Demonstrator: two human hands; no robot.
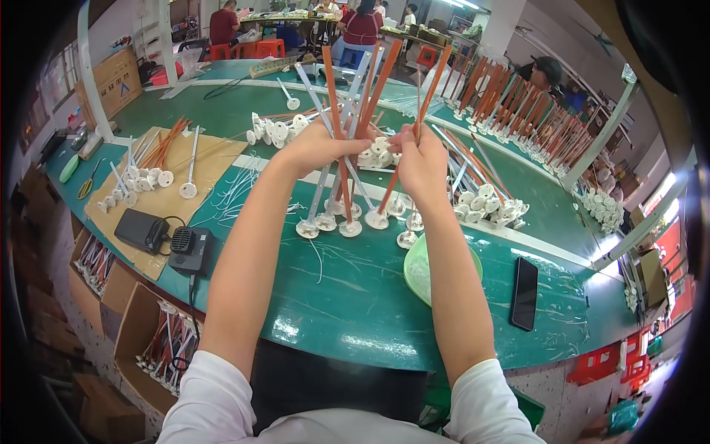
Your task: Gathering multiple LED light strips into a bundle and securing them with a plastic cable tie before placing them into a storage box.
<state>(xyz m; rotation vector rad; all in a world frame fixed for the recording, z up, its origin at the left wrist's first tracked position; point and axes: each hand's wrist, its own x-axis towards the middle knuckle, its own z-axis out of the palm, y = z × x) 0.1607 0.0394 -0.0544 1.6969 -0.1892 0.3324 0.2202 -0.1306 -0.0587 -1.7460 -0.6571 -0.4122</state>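
Observation:
At the middle of the green table, my left hand (318, 150) is closed round several upright strips, brown and white, with holes visible along the white ones. Their white round bases (350, 228) rest on the tabletop below. To the right, my right hand (423, 163) has its fingertips pinched together at a leaning brown strip (396, 181), whose round base (376, 219) stands on the table. The two hands are close together but apart. What lies between the right fingertips is too small to make out. A light green bowl (417, 275) sits partly under my right forearm.
Strips with white bases lie in piles (488, 203) on both sides; many stand in rows (510, 103) at the far right. Thin white ties (240, 194) lie left of my forearm. Nearby are a black phone (524, 294), a black device (191, 250) and cardboard (214, 159). People sit farther back.

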